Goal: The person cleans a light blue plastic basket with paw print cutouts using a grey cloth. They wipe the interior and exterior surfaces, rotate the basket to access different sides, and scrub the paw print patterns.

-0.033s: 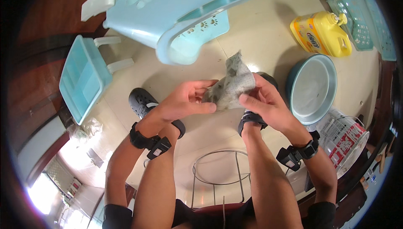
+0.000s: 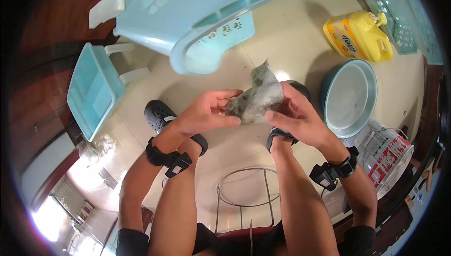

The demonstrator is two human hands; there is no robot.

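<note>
A crumpled, damp-looking grey cloth (image 2: 258,99) with dark stains is spread between my two hands, above the floor. My left hand (image 2: 209,113) pinches its left edge between thumb and fingers. With thumb and fingers, my right hand (image 2: 296,115) grips the cloth's right side. One corner of the cloth sticks up beyond both hands. Just past it hangs the rounded end of a light blue plastic piece (image 2: 159,26) with paw-print cutouts. My feet in dark clogs (image 2: 159,115) rest on the floor on either side, below the cloth.
To the right stand a blue-grey basin (image 2: 351,99), a yellow pump jug (image 2: 359,38), a white-and-red bucket (image 2: 390,157) and green plastic baskets (image 2: 397,16). On the left is a light blue tray with white legs (image 2: 91,91). A round metal rack (image 2: 246,188) stands between my legs.
Between the frames the picture shifts only slightly. The cloth and both hands keep nearly the same place and hold.
</note>
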